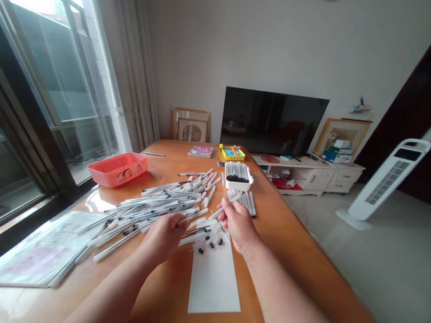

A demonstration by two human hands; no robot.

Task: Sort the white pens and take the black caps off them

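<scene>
Between the fingers of my right hand (239, 223) is a white pen barrel (219, 212), slanting up to the right. My left hand (164, 235) is closed around another pen (197, 213) at the edge of the pile. A large heap of white pens (161, 202) with black parts spreads to the left and beyond my hands. Just under them lies a white sheet of paper (215, 285), with several small black caps (211, 245) and thin dark refills (199, 230) on its far end.
Beyond my right hand, a white box (238, 185) holds upright pens, and more pens (251, 204) lie beside it. A red bin (117, 171), an open notebook (40, 251), a booklet (199, 151) and a yellow box (232, 154) also rest on the wooden table (161, 307).
</scene>
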